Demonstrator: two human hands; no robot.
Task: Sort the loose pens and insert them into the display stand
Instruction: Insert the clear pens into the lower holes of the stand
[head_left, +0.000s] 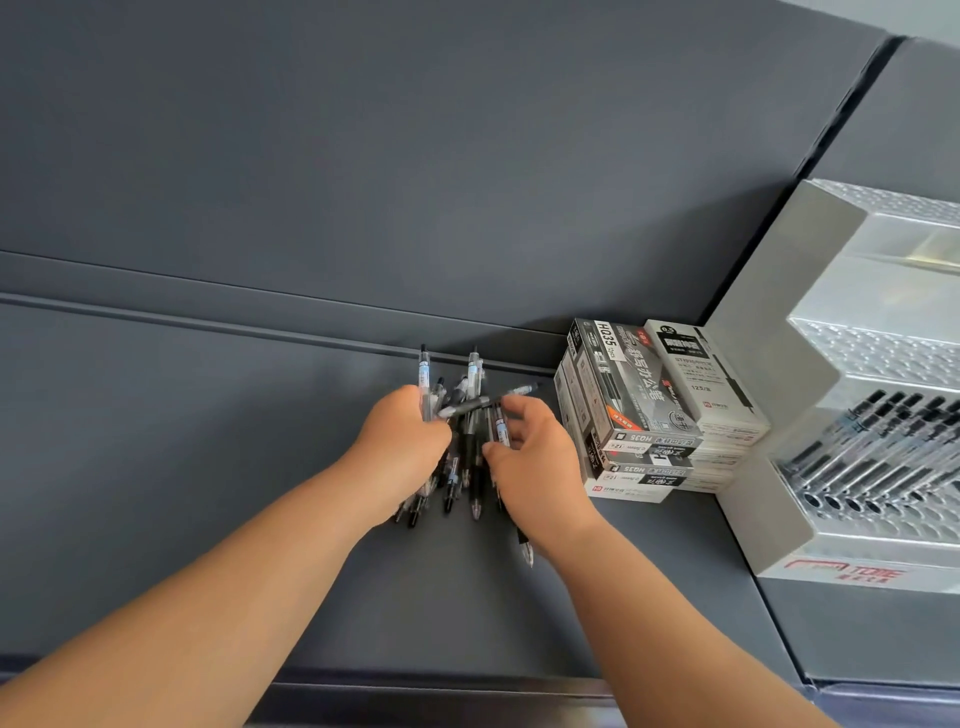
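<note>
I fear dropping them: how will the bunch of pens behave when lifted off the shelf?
The pens look stiff and smooth and lie crossed, so some may slip out. Being round, dropped ones would probably roll on the flat shelf. The bunch seems light: the left hand holds several.

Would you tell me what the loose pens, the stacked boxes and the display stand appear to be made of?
Loose pens: probably plastic, clear glossy barrels with black grips.
Stacked boxes: likely printed cardboard, matte, with sharp folded edges.
Display stand: grey matte side panel; its tiers look like clear, glinting plastic.
</note>
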